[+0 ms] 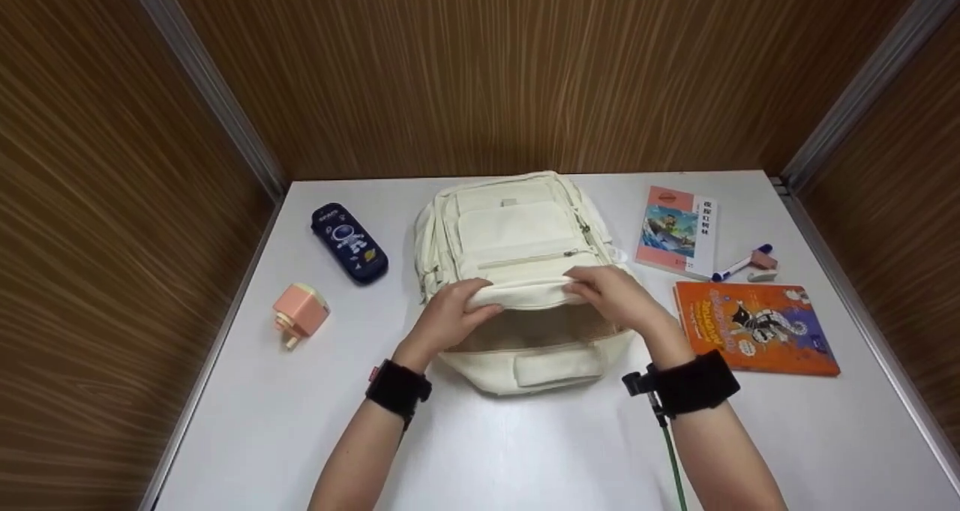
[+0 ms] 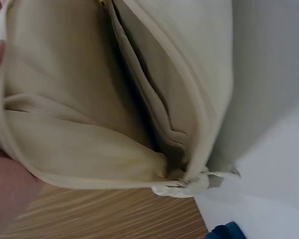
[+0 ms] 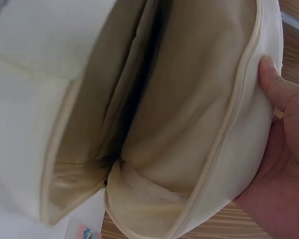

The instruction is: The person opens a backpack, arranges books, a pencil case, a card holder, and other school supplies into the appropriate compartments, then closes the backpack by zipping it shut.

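Observation:
A cream backpack (image 1: pixel 517 241) lies flat on the white table (image 1: pixel 525 451), its top toward me and its main compartment pulled open. My left hand (image 1: pixel 450 317) grips the upper edge of the opening at its left. My right hand (image 1: pixel 619 295) grips the same edge at its right. The left wrist view looks into the beige lining (image 2: pixel 79 99) with an inner sleeve pocket. In the right wrist view my thumb (image 3: pixel 276 84) is hooked over the piped rim (image 3: pixel 239 109), and the inside holds nothing that I can see.
Left of the bag lie a dark blue astronaut pencil case (image 1: pixel 349 242) and a pink pencil sharpener (image 1: pixel 300 312). To the right are a small book (image 1: pixel 677 231), an orange book (image 1: pixel 757 327), a blue-capped pen (image 1: pixel 741 263) and a pink eraser (image 1: pixel 763 262). Wooden walls enclose the table.

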Demonstrator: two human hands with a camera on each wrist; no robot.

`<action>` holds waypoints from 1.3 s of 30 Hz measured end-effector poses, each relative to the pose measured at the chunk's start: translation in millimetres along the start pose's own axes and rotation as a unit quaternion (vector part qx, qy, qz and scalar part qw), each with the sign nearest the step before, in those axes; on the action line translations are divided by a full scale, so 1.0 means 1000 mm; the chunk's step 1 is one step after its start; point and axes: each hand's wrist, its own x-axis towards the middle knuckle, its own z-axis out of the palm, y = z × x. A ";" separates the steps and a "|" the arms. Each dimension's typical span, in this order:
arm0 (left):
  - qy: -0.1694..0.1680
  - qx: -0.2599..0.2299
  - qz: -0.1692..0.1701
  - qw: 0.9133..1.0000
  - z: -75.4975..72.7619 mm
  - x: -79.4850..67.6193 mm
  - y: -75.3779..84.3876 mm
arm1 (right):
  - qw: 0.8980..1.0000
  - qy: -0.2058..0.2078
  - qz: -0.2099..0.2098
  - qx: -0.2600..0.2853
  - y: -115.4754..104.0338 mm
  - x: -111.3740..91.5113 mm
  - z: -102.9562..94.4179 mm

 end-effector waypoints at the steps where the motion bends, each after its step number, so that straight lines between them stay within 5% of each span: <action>1: 0.000 -0.025 -0.005 1.000 -0.002 0.002 -0.004 | 1.000 0.006 -0.004 0.004 0.000 0.003 -0.005; 6: 0.005 -0.100 -0.020 0.995 -0.008 0.007 -0.022 | 0.999 0.031 0.006 0.035 0.000 0.020 -0.024; 10: 0.020 -0.111 -0.010 0.994 -0.010 0.010 -0.028 | 0.997 0.047 0.028 0.058 0.004 0.032 -0.032; 16: 0.050 -0.052 -0.014 0.997 -0.011 0.012 -0.024 | 0.995 0.064 0.043 0.070 0.008 0.052 -0.033; 21: 0.053 -0.056 -0.044 0.996 -0.009 0.013 -0.020 | 0.996 0.065 0.051 0.044 0.009 0.067 -0.033; 27: 0.076 -0.023 -0.040 0.996 -0.009 0.023 -0.014 | 0.994 0.078 0.081 0.003 0.008 0.082 -0.031; 39: 0.151 -0.015 -0.157 0.976 -0.023 0.049 -0.019 | 0.981 0.159 0.071 -0.082 0.002 0.077 -0.021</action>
